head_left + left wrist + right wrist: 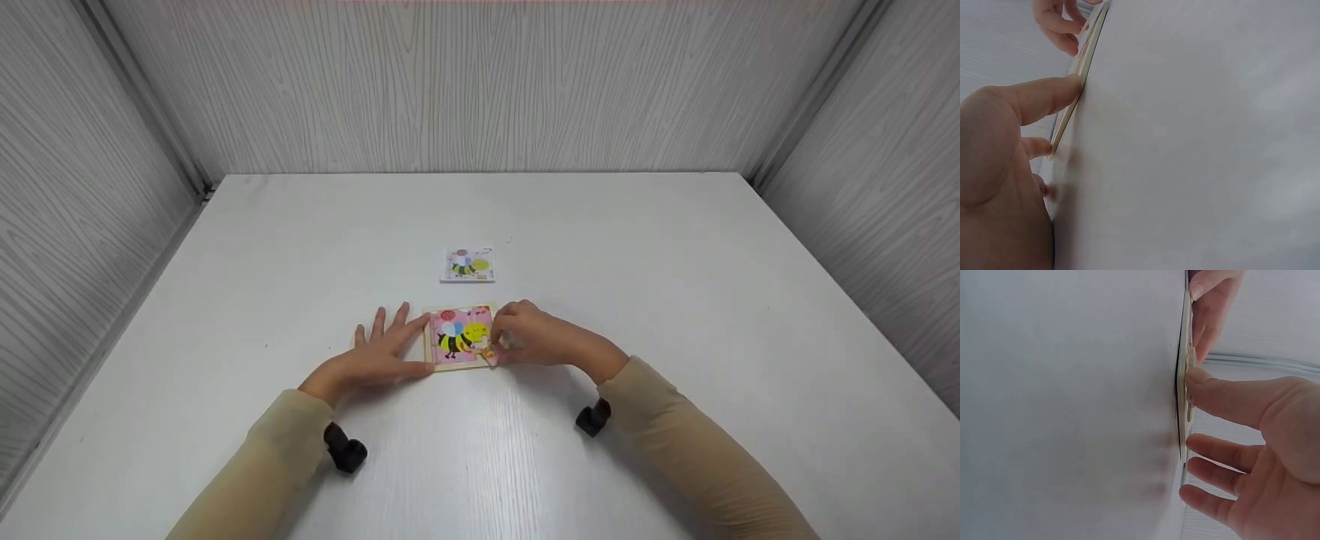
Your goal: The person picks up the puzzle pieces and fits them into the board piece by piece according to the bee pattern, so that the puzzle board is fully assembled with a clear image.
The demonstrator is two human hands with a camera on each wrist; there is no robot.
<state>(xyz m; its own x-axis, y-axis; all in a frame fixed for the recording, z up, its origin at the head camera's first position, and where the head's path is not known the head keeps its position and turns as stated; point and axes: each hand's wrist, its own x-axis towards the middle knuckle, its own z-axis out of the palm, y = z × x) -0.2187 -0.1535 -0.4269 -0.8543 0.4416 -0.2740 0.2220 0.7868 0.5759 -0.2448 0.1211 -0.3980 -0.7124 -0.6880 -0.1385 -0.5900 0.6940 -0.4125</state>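
Observation:
A square wooden jigsaw puzzle [459,336] with a bee on a pink ground lies on the table in its pale frame [1063,128]. My left hand [382,352] rests at its left side, thumb on the near left corner and index finger along the far left edge, other fingers spread on the table. At the lower right corner my right hand [534,336] pinches a puzzle piece [488,352], which sits askew over the board. In the right wrist view its thumb [1224,396] presses on the raised piece [1190,410]; the index finger is mostly hidden.
Just beyond the puzzle lies a small square card [469,265] with the same bee picture. The white table [675,262] is bounded by grey wood-grain panels [480,90] at the back and both sides. Black wrist mounts [346,450] hang below both sleeves.

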